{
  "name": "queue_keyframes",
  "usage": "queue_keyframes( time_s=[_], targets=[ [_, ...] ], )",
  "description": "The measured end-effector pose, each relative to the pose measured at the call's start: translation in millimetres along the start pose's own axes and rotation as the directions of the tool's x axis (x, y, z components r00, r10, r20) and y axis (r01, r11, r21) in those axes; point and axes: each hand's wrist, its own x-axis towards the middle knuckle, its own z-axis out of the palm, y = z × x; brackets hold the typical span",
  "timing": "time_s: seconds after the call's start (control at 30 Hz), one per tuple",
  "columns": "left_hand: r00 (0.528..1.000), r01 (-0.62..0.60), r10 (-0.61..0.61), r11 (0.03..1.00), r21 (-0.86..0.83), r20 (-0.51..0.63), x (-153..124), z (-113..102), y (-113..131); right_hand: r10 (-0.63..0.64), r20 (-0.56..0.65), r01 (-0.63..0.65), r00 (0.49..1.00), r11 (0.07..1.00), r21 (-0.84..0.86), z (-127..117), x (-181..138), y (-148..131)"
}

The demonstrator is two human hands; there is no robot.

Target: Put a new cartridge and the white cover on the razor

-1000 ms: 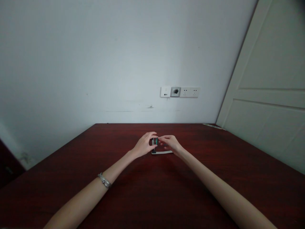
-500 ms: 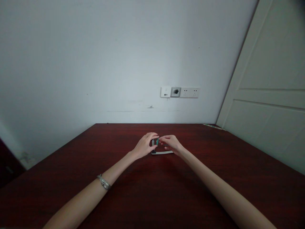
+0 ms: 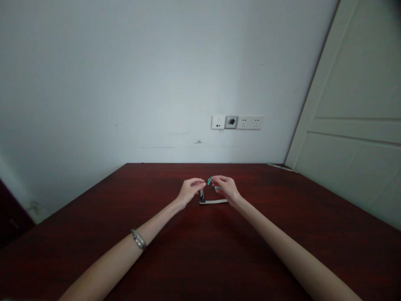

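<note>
Both my arms reach out over a dark red wooden table [image 3: 200, 251]. My right hand [image 3: 227, 188] pinches a small teal piece [image 3: 209, 181] between thumb and fingertip, lifted a little above a flat white and dark device [image 3: 213, 201] lying on the table. My left hand [image 3: 189, 190] is curled, its fingertips pinched beside a small upright part [image 3: 202, 195] at the device's left end; what they hold, if anything, is too small to make out. A silver bracelet [image 3: 138, 238] sits on my left wrist.
A white wall rises behind the table with a row of sockets [image 3: 237, 122]. A white door [image 3: 354, 125] stands at the right. A thin strip [image 3: 280, 166] lies at the table's far right corner.
My right hand has lifted the teal piece up and to the right, away from the upright part. My left hand has drawn back slightly to the left.
</note>
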Motion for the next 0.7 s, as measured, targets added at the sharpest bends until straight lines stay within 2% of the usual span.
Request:
queue_keyframes(
  time_s=[0.1, 0.2, 0.33, 0.43, 0.57, 0.7],
  targets=[
    [0.994, 0.112, -0.110, 0.976, -0.186, 0.016, -5.1, 6.3, 3.4, -0.021, 0.038, 0.021, 0.999, 1.000, -0.020, 5.1, -4.3, 0.7],
    [0.985, 0.170, -0.173, 0.939, -0.300, 0.018, -8.6, 9.1, 6.0, -0.054, 0.060, 0.055, 0.997, 0.998, -0.026, 9.2, -6.3, 2.2],
    [0.980, 0.178, -0.197, 0.918, -0.355, -0.018, -7.0, 6.0, 6.6, -0.112, 0.082, 0.118, 0.990, 0.990, -0.075, 7.3, -2.4, 4.7],
    [0.981, 0.151, -0.181, 0.936, -0.318, -0.069, -2.8, -0.2, 5.1, -0.195, 0.173, 0.223, 0.965, 0.962, -0.159, -1.5, 4.0, 7.5],
    [0.982, 0.122, -0.155, 0.956, -0.265, -0.109, 1.1, -8.3, 2.2, -0.355, 0.270, 0.434, 0.895, 0.831, -0.348, -13.7, 9.9, 12.9],
    [0.983, 0.126, -0.155, 0.958, -0.259, -0.096, 0.9, -10.3, 2.1, -0.507, 0.364, 0.623, 0.781, 0.592, -0.512, -16.5, 8.6, 16.4]
  ],
)
